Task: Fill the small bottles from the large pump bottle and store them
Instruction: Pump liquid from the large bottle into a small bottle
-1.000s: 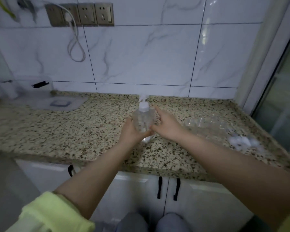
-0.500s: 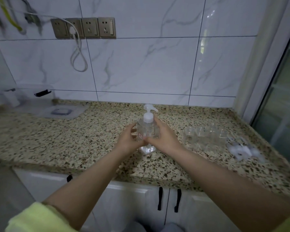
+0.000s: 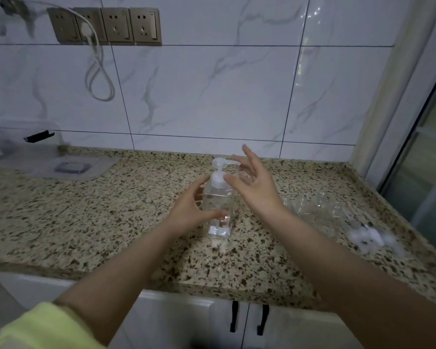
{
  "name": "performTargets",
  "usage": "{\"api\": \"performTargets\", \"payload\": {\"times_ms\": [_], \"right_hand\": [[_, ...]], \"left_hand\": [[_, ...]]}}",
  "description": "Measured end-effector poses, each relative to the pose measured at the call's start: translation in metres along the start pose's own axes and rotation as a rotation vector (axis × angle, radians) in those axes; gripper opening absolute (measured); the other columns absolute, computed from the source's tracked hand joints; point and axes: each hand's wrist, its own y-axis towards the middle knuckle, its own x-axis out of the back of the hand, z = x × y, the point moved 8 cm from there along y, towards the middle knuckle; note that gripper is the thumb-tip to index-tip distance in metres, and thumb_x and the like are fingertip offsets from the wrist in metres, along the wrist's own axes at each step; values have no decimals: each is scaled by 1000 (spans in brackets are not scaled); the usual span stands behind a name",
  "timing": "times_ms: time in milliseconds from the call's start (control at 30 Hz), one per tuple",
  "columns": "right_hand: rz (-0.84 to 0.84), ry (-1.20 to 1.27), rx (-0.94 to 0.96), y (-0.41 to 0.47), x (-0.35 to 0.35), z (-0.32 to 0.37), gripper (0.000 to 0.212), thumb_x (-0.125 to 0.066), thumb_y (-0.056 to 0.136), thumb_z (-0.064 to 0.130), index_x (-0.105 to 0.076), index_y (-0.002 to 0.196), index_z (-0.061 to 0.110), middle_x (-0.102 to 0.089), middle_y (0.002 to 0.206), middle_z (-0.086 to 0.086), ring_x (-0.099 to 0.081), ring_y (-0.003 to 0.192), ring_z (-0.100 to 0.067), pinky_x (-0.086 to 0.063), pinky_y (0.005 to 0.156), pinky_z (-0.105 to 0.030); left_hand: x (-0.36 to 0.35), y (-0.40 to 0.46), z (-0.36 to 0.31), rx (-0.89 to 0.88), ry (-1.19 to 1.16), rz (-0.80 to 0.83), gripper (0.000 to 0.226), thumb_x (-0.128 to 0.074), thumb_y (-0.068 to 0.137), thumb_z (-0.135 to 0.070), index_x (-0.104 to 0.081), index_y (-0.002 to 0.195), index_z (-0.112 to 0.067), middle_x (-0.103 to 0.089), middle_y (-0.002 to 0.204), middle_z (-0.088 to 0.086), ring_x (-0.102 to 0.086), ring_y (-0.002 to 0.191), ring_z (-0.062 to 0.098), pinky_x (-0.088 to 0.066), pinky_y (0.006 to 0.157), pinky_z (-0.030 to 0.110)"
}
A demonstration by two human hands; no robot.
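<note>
A clear square pump bottle (image 3: 218,210) with a white pump head stands upright on the speckled granite counter (image 3: 86,222). My left hand (image 3: 189,210) wraps the bottle's left side, thumb across its front. My right hand (image 3: 254,182) hovers just right of the pump nozzle, fingers spread, holding nothing. Several small clear bottles (image 3: 312,207) lie blurred on the counter to the right, and beyond them a pile of small white caps (image 3: 368,238).
A clear lidded container (image 3: 18,147) and a flat lid (image 3: 71,167) sit at the back left. Wall sockets (image 3: 106,26) with a looped white cable hang above. A sliding glass door (image 3: 428,172) bounds the right. White cabinet doors (image 3: 247,323) are below the counter.
The pump bottle went from being lifted in both hands to standing on the counter. My right hand has let go and opened beside the pump; my left stays on the bottle.
</note>
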Motion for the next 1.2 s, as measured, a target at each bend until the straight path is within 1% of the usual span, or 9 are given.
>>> {"api": "performTargets", "payload": {"times_ms": [167,400,533,600,633,700,800,1000,1200], "right_hand": [[-89,-14,68,8,3,10,41,-69,96,14,-63,137,16,-67,130,5,-62,100,16,-50,101,-15],[-125,-141,104,-4,32,11,56,-60,100,10,-46,150,32,-53,147,12,-53,127,0,-46,106,-16],[-271,-467,208,-6,93,27,62,-61,99,10,-41,154,30,-71,110,18,-55,55,-7,-48,57,-11],[-147,-648,162,1,103,25,64,-66,97,19,-39,154,30,-72,104,19,-47,45,-3,-51,66,-15],[-38,-755,100,4,104,18,67,-70,95,26,-40,154,30,-71,107,19,-51,54,3,-55,85,-28],[152,-953,14,2,102,1,81,-76,88,41,-35,157,34,-68,119,20,-62,103,-2,-36,117,-52],[266,-1128,2,-7,95,-16,95,-77,84,49,-21,160,40,-60,136,19,-37,142,-15,-13,122,-47],[344,-1401,80,-20,77,-33,81,-66,93,48,-19,159,41,-47,154,6,-33,145,-17,-17,121,-40],[398,-1454,343,-31,48,-20,65,-58,92,63,-45,148,34,-55,140,10,-39,132,-13,-27,109,-31]], "left_hand": [[-8,3,-5,-8,41,-55,80,-92,61,-38,-51,129,-28,-65,113,-12,-64,94,5,-53,71,18],[-6,10,-1,8,49,33,79,-88,65,-38,-49,133,-25,-62,118,-11,-61,102,8,-51,76,23],[-10,10,6,11,17,25,76,-87,68,-33,-48,133,-25,-61,120,-8,-61,104,12,-52,77,24],[-10,10,4,-5,30,8,77,-87,64,-36,-48,130,-26,-61,118,-8,-61,101,9,-51,73,21],[-10,11,3,-10,33,11,78,-87,62,-38,-48,129,-26,-62,118,-7,-61,101,10,-52,73,22],[-9,13,4,-19,46,23,77,-87,62,-39,-49,128,-25,-62,118,-6,-62,101,12,-53,73,24],[-9,12,2,-25,63,29,72,-88,69,-31,-49,129,-23,-62,119,-5,-61,99,7,-49,69,20],[-10,10,-1,-14,70,46,71,-86,70,-30,-48,129,-23,-60,115,-7,-54,95,-1,-43,68,18],[-9,9,-7,-3,84,108,76,-85,73,-25,-44,136,-23,-58,118,-9,-53,94,-2,-42,75,22]]}}
